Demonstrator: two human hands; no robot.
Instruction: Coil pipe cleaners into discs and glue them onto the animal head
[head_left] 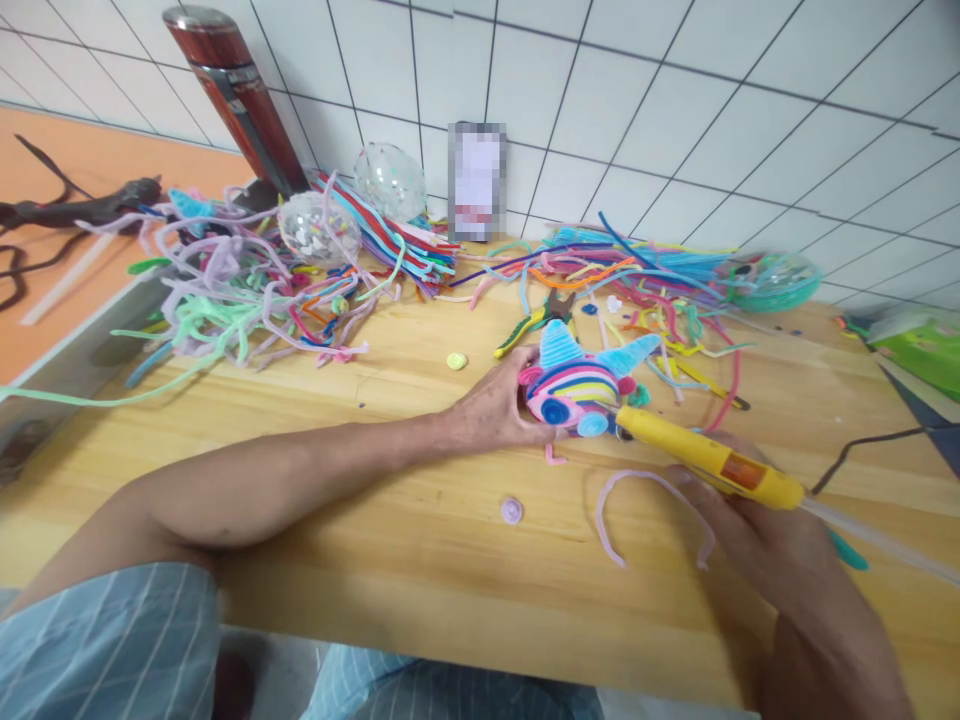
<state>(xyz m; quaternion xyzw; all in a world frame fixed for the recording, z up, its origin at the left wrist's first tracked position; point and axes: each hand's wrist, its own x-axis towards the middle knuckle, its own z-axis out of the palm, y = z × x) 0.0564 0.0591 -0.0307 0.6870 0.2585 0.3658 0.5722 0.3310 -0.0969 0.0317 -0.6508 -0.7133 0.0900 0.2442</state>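
My left hand (499, 400) is closed around the side of a colourful pipe-cleaner figure (577, 385) and holds it over the table. The figure has blue pointed ears, a striped forehead and round blue patches on its front. My right hand (765, 530) grips a yellow hot glue gun (709, 455), its nozzle close to the figure's right side; whether they touch I cannot tell. A clear glue stick (877, 535) sticks out of the gun's back end. Below the figure lie a lilac coil (511, 511) and a bent lilac pipe cleaner (611, 510).
Tangled pipe cleaners (217, 290) cover the back left, with more bundles (622, 260) along the wall. Pliers (536, 325) lie behind the figure. A phone (478, 180) leans on the tiles, near a red flask (232, 95) and clear balls (390, 182). A cord (862, 440) crosses the right side.
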